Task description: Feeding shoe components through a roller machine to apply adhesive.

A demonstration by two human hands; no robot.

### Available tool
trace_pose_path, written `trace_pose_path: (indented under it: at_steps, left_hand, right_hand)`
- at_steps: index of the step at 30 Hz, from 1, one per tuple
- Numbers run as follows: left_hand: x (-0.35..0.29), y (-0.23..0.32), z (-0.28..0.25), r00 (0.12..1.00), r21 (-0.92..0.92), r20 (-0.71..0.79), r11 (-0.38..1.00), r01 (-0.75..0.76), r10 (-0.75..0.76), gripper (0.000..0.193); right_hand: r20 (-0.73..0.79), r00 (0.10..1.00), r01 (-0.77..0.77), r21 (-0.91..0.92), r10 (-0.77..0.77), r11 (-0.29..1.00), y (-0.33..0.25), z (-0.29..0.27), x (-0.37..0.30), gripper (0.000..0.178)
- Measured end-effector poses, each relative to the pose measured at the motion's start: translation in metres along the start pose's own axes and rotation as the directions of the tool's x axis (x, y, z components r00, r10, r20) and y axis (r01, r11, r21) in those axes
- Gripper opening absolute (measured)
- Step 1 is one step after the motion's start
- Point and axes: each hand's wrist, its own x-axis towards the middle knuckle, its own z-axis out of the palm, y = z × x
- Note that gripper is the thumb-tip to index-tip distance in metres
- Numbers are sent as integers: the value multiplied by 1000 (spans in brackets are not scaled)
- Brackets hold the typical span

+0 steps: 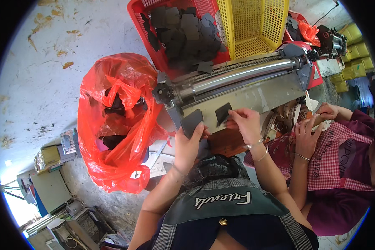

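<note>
My left hand (189, 139) is closed round a stack of dark grey, flat pieces (191, 122), thumb on top. To its right, my right hand (245, 121) pinches one dark, flat square piece (223, 113) by its edge. Both hands are over the metal feed plate (254, 96) of a roller machine. Behind that plate runs a shiny steel roller (241, 78), with a black knob (163, 93) at its left end. What the pieces are made of I cannot tell.
Behind the machine stand a red basket (152, 54) of dark pieces and a yellow basket (254, 31). A red plastic bag (125, 154) hangs at left. At right, a co-worker in a checked apron (321, 154) has both hands (306, 135) close to my right arm.
</note>
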Motion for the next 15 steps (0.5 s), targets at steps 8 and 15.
trace_pose_path:
  at_steps: [8, 15]
  left_hand:
    - [-9, -7, 3, 983, -244, 169, 964, 108, -68, 22]
    - [-1, -25, 3, 995, -236, 58, 967, 92, -81, 25]
  right_hand:
    - [-55, 978, 208, 328, -201, 921, -1, 24, 27, 20]
    - [324, 935, 178, -78, -144, 981, -4, 17, -34, 27]
